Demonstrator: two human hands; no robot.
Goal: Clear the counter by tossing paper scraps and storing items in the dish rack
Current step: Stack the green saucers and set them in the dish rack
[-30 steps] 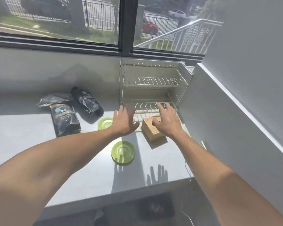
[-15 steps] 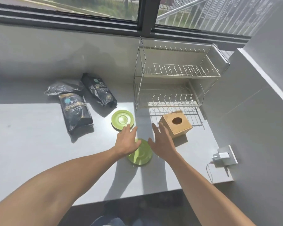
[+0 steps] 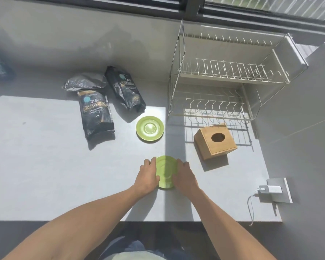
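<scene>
- My left hand (image 3: 147, 177) and right hand (image 3: 185, 177) close on opposite edges of the near green saucer (image 3: 165, 171); each grip is curled partway, fingers on the rim, palms not flat.
- I cannot tell whether the saucer is lifted or resting on the desk (image 3: 45, 166); it sits near the front edge, in the middle of my view.
- A second green saucer (image 3: 150, 128) lies flat farther back, apart from the first.
- To the right of it a wooden tissue box (image 3: 215, 140) stands tilted on the desk, its round hole facing up, just in front of the dish rack (image 3: 214, 77).
- The rack is a two-tier wire frame against the back wall, both tiers bare.
- Left of the far saucer lie dark coffee bags (image 3: 96, 109), one just beside the saucer.
- At the right edge a white charger (image 3: 271, 189) is plugged into a wall socket.
</scene>
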